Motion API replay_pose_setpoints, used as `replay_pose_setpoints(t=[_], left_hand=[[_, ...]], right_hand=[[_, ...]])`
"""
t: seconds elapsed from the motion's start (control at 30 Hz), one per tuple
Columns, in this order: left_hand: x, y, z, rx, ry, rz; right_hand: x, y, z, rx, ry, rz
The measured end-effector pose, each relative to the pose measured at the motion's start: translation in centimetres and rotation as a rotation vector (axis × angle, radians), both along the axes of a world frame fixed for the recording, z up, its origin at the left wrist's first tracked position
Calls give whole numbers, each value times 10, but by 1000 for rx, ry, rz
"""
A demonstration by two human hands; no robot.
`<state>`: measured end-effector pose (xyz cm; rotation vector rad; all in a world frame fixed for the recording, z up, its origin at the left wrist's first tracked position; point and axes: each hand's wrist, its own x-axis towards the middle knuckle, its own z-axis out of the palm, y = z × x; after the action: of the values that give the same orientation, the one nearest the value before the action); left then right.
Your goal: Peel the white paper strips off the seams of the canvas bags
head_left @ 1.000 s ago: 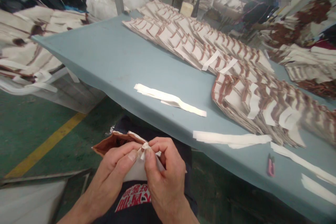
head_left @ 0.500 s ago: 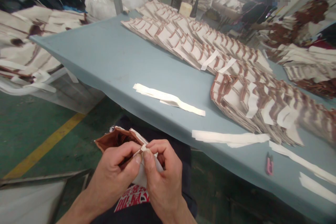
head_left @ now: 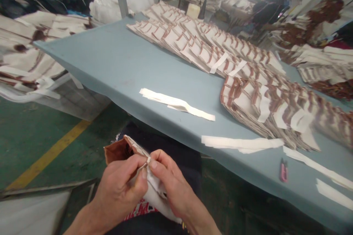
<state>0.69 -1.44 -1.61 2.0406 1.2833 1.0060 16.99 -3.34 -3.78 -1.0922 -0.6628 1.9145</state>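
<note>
Over my lap, both hands pinch the rim of a cream cloth bag with a brown lining [head_left: 117, 151]. My left hand [head_left: 120, 187] has its thumb and forefinger closed on the edge. Right beside it, my right hand [head_left: 173, 183] grips the same edge, the two thumbs nearly touching. The bag's opening points up and to the left, and its pale outer cloth [head_left: 158, 200] hangs below the fingers. Part of the bag is covered by my hands. Whether something small sits between the fingertips I cannot tell.
A blue-covered table [head_left: 110, 58] slopes across in front. On it lie white strips [head_left: 176, 103], pink-handled snips [head_left: 284, 170] and long rows of cream and brown cloth pieces [head_left: 193, 44]. A bin of similar pieces [head_left: 63, 91] stands at left. A person [head_left: 266, 11] is at the back right.
My right hand has turned and shifted slightly, and more of the bag's pale outer cloth now shows beneath it. The bag has tilted a little; both hands keep pinching its edge.
</note>
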Motion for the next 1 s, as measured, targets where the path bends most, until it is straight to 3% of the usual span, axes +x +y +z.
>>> replay_pose_setpoints(t=[0.13, 0.23, 0.33, 0.4, 0.5, 0.7, 0.83, 1.0], left_hand=[[-1, 3, -1, -62, -195, -89], [-4, 9, 1, -82, -218, -107], [-7, 19, 13, -102, -198, -170], [-7, 26, 24, -131, -183, -237], [-5, 32, 35, -183, -154, -312], [-11, 36, 34, -145, -55, -331], [-19, 34, 41, -133, 46, -338], [-22, 25, 56, -109, 144, -218]], right_hand=[[-5, 7, -3, -168, 276, 131], [-2, 18, -4, -154, 294, 183], [13, 31, 5, -95, 255, 226], [26, 39, 15, 30, 157, 257], [41, 47, 28, 369, -75, 230], [48, 52, 37, 1051, -505, 116], [50, 54, 50, 1276, -870, 184], [41, 51, 65, 1425, -1253, 255]])
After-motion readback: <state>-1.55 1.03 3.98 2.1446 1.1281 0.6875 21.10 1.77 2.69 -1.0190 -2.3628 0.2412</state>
